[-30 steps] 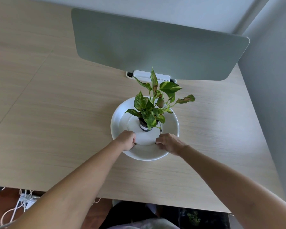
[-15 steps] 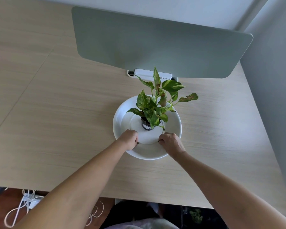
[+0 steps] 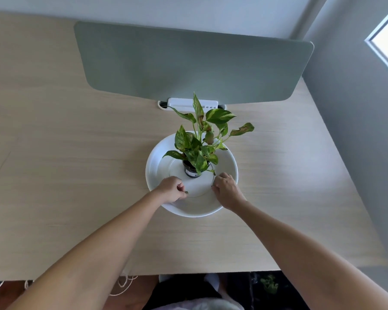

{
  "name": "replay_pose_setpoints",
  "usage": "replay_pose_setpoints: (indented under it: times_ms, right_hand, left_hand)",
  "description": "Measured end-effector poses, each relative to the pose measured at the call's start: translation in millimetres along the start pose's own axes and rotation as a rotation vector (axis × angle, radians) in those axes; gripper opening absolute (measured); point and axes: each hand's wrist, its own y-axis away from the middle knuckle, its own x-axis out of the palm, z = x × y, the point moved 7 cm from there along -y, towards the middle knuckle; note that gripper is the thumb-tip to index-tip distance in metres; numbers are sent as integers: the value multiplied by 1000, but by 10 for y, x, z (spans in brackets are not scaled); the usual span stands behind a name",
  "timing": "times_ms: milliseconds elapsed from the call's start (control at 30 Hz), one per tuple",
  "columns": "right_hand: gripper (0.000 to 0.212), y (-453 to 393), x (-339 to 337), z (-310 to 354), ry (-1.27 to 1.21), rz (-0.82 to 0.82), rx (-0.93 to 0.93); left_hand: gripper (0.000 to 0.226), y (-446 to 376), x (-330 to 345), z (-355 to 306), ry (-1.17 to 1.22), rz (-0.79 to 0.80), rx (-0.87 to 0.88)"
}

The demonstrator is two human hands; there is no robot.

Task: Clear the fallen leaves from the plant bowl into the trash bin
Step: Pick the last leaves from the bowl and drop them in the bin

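A white plant bowl (image 3: 196, 208) sits on the wooden desk, with a small dark pot (image 3: 191, 170) of green and yellow leaves standing in its middle. Both of my hands are inside the bowl's near half. My left hand (image 3: 170, 189) is pinched shut, and a small green leaf scrap (image 3: 186, 192) shows at its fingertips. My right hand (image 3: 225, 189) is curled shut just right of the pot, with a thin green stem end (image 3: 214, 173) poking from the top of the fist. Below the desk's front edge a dark bin opening (image 3: 269, 285) shows some green leaves.
A grey-green divider panel (image 3: 188, 63) stands across the desk behind the bowl, with a white cable box (image 3: 192, 103) at its foot. A grey wall (image 3: 356, 130) bounds the desk on the right. White cables (image 3: 123, 283) lie on the floor below.
Both hands have stayed pinched in the near half of the bowl. The right hand has crept slightly up toward the pot. The view has shifted a little.
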Motion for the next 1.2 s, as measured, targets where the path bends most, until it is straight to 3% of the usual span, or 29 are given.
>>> replay_pose_setpoints:
  times_ms: [67,233,300,400,500,667,833,1000,1100,1200]
  right_hand:
    - [17,73,-139,-68,-128,-83,86]
    - [10,449,-499,-491,-462,-238,346]
    - [10,726,-598,-820,-606,-281,431]
    - [26,1298,-725,-1425,-732,-329,519]
    - [16,2081,-786,-2061,-793,-339,615]
    - [6,3358,-669,-2954,-677,-365,808]
    - [8,4223,-68,-3572,-757,-257,1045]
    - [9,4330,552,-3909,-820,-189,1202]
    - [20,4186,940,-4058,-861,-197,1257]
    - [20,3981,1204,-4161,-910,-209,1239]
  left_hand:
    - [25,28,11,-120,202,69,-37]
    - [17,134,305,-559,615,310,-139]
    - [18,178,550,-872,638,405,-134]
    - [19,280,1090,-1433,612,527,-110]
    - [20,448,1820,-2015,579,628,-86]
    - [23,809,3133,-2586,483,623,-62]
    - [17,987,4282,-2438,220,623,-115]
    - [15,741,4774,-2009,81,455,-236]
    - [7,547,5025,-1788,74,432,-298]
    - [41,407,5231,-1654,96,486,-345]
